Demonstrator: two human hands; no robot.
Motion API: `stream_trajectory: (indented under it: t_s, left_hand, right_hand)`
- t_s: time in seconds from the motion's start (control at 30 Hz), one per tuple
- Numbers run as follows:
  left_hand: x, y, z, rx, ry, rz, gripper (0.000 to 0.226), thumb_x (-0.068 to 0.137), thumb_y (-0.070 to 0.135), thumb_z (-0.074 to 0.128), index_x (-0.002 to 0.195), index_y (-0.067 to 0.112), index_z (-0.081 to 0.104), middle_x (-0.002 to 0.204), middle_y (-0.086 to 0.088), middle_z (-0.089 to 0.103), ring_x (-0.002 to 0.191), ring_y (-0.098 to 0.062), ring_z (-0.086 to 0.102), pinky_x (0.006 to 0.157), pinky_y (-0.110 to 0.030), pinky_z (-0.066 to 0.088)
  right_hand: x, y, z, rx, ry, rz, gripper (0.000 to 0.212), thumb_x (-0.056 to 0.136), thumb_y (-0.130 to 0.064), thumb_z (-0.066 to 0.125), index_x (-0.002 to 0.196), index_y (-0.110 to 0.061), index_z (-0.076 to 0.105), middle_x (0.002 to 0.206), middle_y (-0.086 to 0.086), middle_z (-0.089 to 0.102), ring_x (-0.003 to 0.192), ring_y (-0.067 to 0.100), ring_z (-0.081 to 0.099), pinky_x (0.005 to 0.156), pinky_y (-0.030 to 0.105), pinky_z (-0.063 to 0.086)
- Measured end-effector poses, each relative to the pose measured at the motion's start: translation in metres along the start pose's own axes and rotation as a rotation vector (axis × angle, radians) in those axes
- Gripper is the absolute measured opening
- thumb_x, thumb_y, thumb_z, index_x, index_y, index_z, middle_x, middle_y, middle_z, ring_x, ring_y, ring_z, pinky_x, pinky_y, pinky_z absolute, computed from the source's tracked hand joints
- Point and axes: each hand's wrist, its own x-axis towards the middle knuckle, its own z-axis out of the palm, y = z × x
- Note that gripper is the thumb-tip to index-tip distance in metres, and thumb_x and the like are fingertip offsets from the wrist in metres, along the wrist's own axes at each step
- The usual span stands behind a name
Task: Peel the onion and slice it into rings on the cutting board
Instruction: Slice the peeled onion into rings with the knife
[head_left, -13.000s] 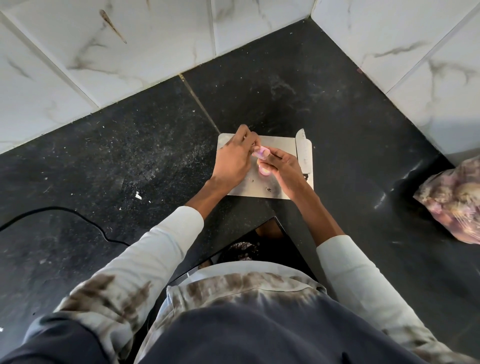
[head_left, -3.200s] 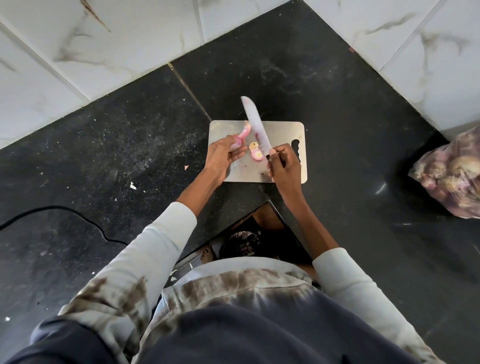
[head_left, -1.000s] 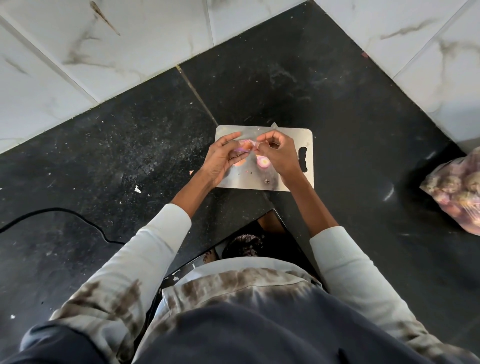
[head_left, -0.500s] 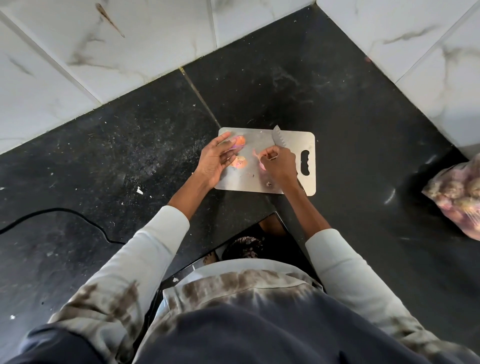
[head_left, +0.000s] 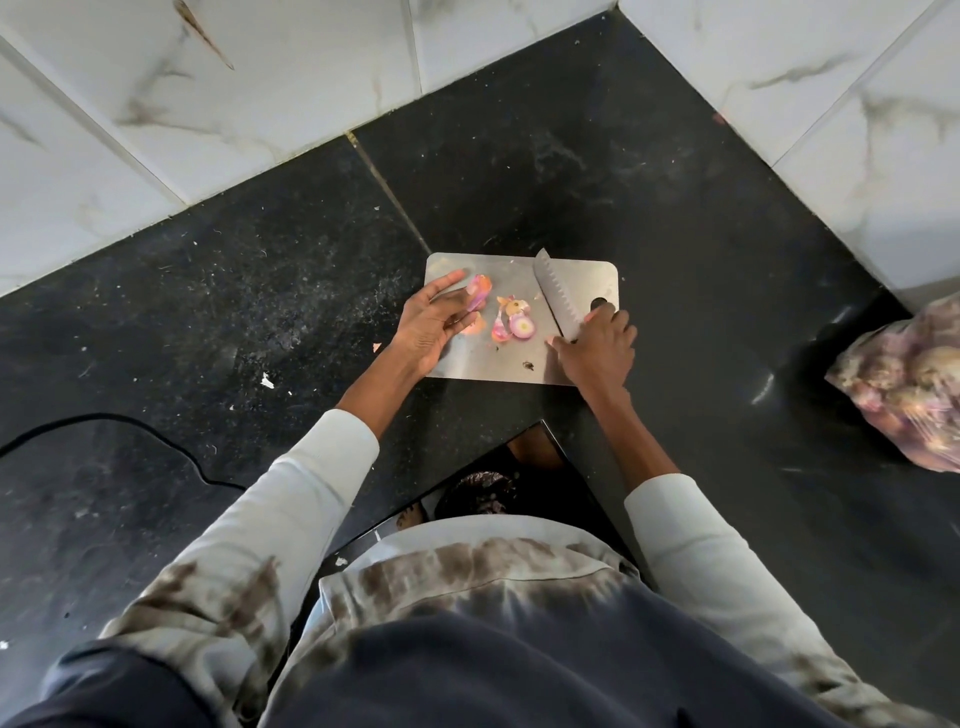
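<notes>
Onion: I see it in pieces on the board (head_left: 519, 270): a small piece (head_left: 479, 289) at my left fingertips, a cut slice (head_left: 521, 326) with rings showing mid-board, and loose skin (head_left: 500, 328) beside it.
Left hand (head_left: 428, 327): fingers spread and fairly straight, tips touching the small piece, not clenched.
Right hand (head_left: 597, 351): wrapped round the handle of the knife (head_left: 558, 296), whose blade lies along the board's right part, pointing away from me.
Handling: I judge the onion light and firm, its wet cut faces slippery, and its rings prone to separating.
Hold: I'd set it cut face down and pinch its sides, fingertips tucked back from the blade.
Skin: papery and thin; it should lift from a cut edge.
Table: dark stone, with a bag (head_left: 904, 384) well to the right.
</notes>
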Motion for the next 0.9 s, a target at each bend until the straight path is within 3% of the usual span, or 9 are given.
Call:
stream_trajectory:
  t_s: [0.07,0.3,0.43,0.5,0.53,0.63,0.73,0.83,0.9]
  left_hand:
    - [0.0,-0.003,0.005,0.024,0.014,0.009,0.048,0.096,0.009,0.076,0.142,0.011,0.064,0.135,-0.013,0.073,0.101,-0.015,0.078,0.079,-0.024,0.063]
    - [0.005,-0.009,0.008,0.015,0.037,0.034,0.047,0.096,0.021,0.078,0.139,0.007,0.067,0.134,-0.016,0.073,0.101,-0.018,0.078,0.073,-0.023,0.062]
    - [0.007,-0.009,0.008,-0.001,0.047,0.052,0.046,0.096,0.021,0.076,0.138,0.004,0.068,0.133,-0.019,0.072,0.093,-0.016,0.076,0.068,-0.022,0.06]
    - [0.007,-0.008,0.006,0.005,0.051,0.064,0.046,0.097,0.02,0.076,0.139,0.003,0.067,0.133,-0.021,0.072,0.09,-0.014,0.074,0.067,-0.021,0.059]
    - [0.007,-0.008,0.006,0.006,0.051,0.072,0.046,0.097,0.018,0.075,0.139,0.001,0.066,0.131,-0.022,0.072,0.086,-0.012,0.075,0.067,-0.02,0.059]
    - [0.007,-0.008,0.006,-0.008,0.054,0.08,0.046,0.097,0.015,0.075,0.14,0.0,0.065,0.129,-0.019,0.074,0.084,-0.01,0.076,0.068,-0.021,0.058]
    - [0.007,-0.008,0.005,-0.039,0.058,0.085,0.053,0.091,0.02,0.081,0.138,0.0,0.067,0.13,-0.021,0.073,0.088,-0.014,0.072,0.071,-0.023,0.057]
    - [0.005,-0.006,0.005,-0.089,0.069,0.071,0.046,0.096,0.015,0.076,0.138,-0.002,0.066,0.118,-0.015,0.077,0.079,-0.009,0.075,0.069,-0.019,0.057]
    - [0.004,-0.005,0.005,-0.103,0.061,0.069,0.043,0.098,0.012,0.074,0.137,-0.004,0.066,0.11,-0.008,0.079,0.075,-0.007,0.074,0.068,-0.019,0.057]
  right_hand:
    - [-0.004,0.009,0.002,0.013,-0.02,-0.005,0.076,0.087,-0.042,0.086,0.143,-0.008,0.046,0.144,0.014,0.053,0.136,0.037,0.049,0.111,0.054,0.047]
    - [-0.01,0.01,0.003,0.084,0.021,-0.034,0.05,0.102,-0.027,0.071,0.139,-0.001,0.049,0.139,0.017,0.058,0.131,0.036,0.055,0.11,0.049,0.05]
    - [-0.014,0.009,-0.005,0.285,0.055,-0.096,0.022,0.112,-0.024,0.046,0.117,-0.004,0.054,0.11,0.012,0.064,0.101,0.033,0.065,0.078,0.046,0.048]
    - [-0.015,0.004,-0.01,0.422,0.074,-0.148,0.022,0.112,-0.024,0.039,0.109,-0.007,0.053,0.097,0.009,0.064,0.081,0.025,0.063,0.066,0.046,0.047]
    - [-0.016,-0.001,-0.014,0.478,0.061,-0.19,0.022,0.113,-0.025,0.039,0.109,-0.008,0.053,0.097,0.009,0.066,0.074,0.018,0.06,0.062,0.043,0.048]
    - [-0.022,-0.021,-0.026,0.514,-0.044,-0.426,0.018,0.114,-0.029,0.045,0.108,-0.013,0.051,0.114,0.014,0.074,0.072,0.008,0.061,0.051,0.013,0.043]
    - [-0.033,-0.033,-0.03,0.464,-0.043,-0.616,0.012,0.113,-0.028,0.051,0.103,-0.021,0.05,0.121,0.015,0.077,0.069,0.004,0.064,0.049,0.011,0.045]
    - [-0.039,-0.036,-0.027,0.408,-0.032,-0.668,0.015,0.112,-0.032,0.052,0.1,-0.022,0.049,0.09,0.001,0.071,0.063,0.004,0.06,0.05,0.014,0.04]
    - [-0.04,-0.036,-0.023,0.346,-0.038,-0.659,0.015,0.112,-0.036,0.05,0.103,-0.023,0.049,0.084,-0.006,0.062,0.064,0.004,0.06,0.054,0.015,0.04]
